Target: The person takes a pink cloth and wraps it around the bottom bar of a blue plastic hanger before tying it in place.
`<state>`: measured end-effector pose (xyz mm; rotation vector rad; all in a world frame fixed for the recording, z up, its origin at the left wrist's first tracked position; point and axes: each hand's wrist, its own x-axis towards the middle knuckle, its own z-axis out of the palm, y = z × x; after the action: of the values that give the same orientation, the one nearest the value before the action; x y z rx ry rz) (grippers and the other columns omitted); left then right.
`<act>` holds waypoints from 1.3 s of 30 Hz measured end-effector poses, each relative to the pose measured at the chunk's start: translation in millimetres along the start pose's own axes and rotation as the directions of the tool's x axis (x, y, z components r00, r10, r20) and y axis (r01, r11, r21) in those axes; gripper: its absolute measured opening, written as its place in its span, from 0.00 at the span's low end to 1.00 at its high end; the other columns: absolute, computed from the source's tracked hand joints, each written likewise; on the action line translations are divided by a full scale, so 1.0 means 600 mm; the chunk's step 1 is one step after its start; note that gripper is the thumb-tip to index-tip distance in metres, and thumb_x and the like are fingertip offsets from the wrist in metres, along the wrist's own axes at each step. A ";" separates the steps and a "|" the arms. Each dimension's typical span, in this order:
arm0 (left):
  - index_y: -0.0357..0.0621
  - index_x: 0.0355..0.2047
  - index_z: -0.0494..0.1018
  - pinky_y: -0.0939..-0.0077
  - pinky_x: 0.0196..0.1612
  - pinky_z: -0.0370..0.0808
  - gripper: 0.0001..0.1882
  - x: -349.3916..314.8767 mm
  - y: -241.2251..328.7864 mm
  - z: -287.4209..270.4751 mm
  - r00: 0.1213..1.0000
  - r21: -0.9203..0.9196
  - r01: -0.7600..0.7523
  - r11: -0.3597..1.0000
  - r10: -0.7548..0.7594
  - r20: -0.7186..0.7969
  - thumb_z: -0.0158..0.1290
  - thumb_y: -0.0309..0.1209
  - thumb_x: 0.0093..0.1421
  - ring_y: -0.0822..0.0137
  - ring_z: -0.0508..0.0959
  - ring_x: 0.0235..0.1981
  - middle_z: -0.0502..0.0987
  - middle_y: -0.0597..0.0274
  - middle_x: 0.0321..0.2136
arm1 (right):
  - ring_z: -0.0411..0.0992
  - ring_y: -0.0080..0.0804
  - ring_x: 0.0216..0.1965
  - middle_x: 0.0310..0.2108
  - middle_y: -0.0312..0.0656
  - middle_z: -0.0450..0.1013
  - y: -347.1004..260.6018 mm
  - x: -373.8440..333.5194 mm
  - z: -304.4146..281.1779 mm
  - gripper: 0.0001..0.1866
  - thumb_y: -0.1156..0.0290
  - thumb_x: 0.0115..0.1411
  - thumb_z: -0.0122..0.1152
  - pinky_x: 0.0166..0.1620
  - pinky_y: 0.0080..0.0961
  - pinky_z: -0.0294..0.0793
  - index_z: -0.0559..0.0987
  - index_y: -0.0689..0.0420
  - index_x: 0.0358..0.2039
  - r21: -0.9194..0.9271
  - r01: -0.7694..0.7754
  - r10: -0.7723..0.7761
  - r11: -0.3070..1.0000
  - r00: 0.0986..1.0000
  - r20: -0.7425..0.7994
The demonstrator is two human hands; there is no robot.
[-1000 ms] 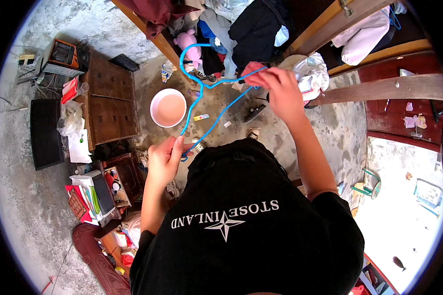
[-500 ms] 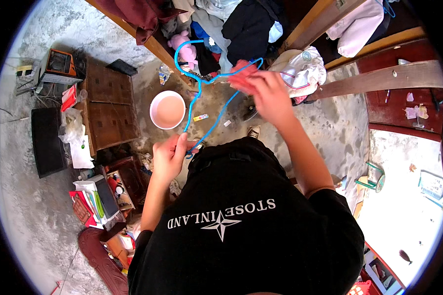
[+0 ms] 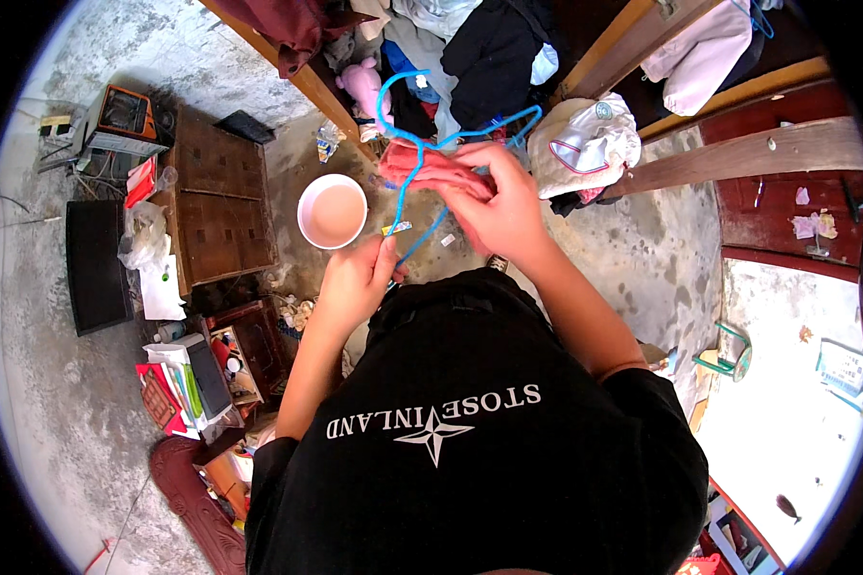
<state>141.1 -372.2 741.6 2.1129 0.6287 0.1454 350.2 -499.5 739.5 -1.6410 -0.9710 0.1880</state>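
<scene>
Head view: my left hand [image 3: 355, 281] grips the blue clothes hanger [image 3: 421, 146]; my right hand [image 3: 499, 204], nearer its hook [image 3: 381, 102], clutches red cloth [image 3: 441, 173].

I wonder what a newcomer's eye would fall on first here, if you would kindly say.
Probably the bright blue hanger at upper centre, held in the left hand and crossing in front of a red cloth in the right hand. Next might come the round bowl of cloudy liquid on the floor to the hanger's left.
</scene>
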 end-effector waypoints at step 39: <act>0.37 0.35 0.75 0.60 0.42 0.75 0.19 -0.008 -0.057 0.029 0.988 -0.115 -0.147 0.982 0.150 0.019 0.44 0.40 0.75 0.52 0.79 0.35 0.78 0.51 0.31 | 0.80 0.43 0.49 0.54 0.51 0.76 0.010 -0.039 -0.033 0.22 0.67 0.65 0.63 0.52 0.38 0.82 0.74 0.59 0.58 0.724 -0.176 0.029 0.667 0.977 0.211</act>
<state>129.6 -371.5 704.9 2.0479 0.4353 0.2293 350.1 -529.9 732.2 -0.9142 -0.7760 0.7316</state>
